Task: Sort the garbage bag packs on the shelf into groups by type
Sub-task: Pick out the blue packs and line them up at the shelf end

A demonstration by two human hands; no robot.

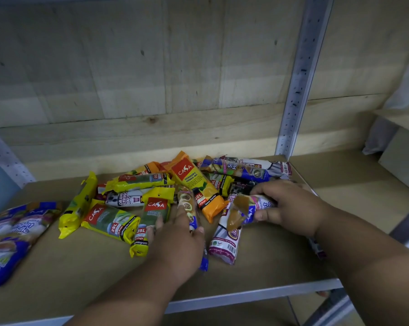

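Observation:
A jumble of garbage bag packs lies mid-shelf: several yellow packs (109, 222), an orange pack (196, 184), white drawstring packs (125, 198) and blue packs (241, 170) at the back. Two blue packs (12, 234) lie apart at the far left. My left hand (177, 241) grips a blue pack (191, 208) lying lengthways in front of the pile. My right hand (283, 205) holds another blue pack (248, 208) just above a white and purple pack (227, 241).
The brown shelf board (81, 278) has a metal front edge (245, 295). A perforated metal upright (295, 90) stands behind the pile on the right, another upright (3, 156) at the left. A wooden back wall (151, 67) closes the shelf. A second shelf bay (354, 180) lies right.

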